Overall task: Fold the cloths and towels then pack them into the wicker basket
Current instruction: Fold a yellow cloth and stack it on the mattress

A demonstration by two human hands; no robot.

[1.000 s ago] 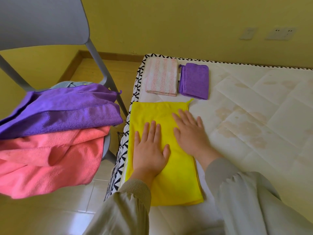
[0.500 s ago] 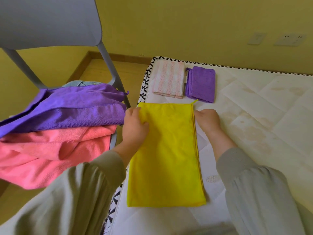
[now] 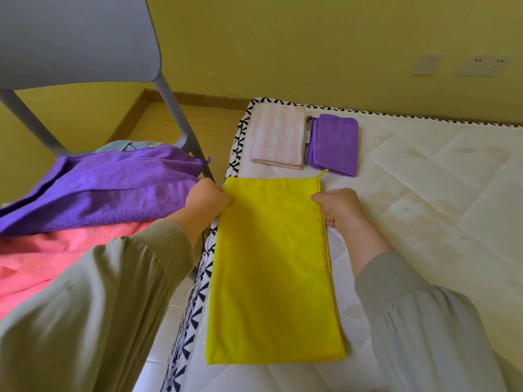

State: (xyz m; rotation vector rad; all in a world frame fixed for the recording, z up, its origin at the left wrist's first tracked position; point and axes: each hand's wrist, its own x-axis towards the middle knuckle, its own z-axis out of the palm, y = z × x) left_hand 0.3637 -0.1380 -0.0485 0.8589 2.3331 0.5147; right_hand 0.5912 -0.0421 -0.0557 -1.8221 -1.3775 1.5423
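A yellow cloth (image 3: 271,273), folded into a long strip, lies flat on the white mattress (image 3: 424,210) near its left edge. My left hand (image 3: 208,200) pinches the strip's left side near the far end. My right hand (image 3: 338,206) pinches the right side at the same height. Beyond the strip lie two folded pieces side by side: a pink-striped white towel (image 3: 278,137) and a small purple cloth (image 3: 334,144). No wicker basket is in view.
A grey chair (image 3: 85,41) stands left of the mattress. On its seat are piled a large purple towel (image 3: 113,190), a pink towel (image 3: 42,258) below it and a bit of blue fabric (image 3: 124,145) behind. A yellow wall runs behind.
Both hands lay flat on the yellow cloth a second ago. They have moved apart to its two long edges near the far end and now pinch them.
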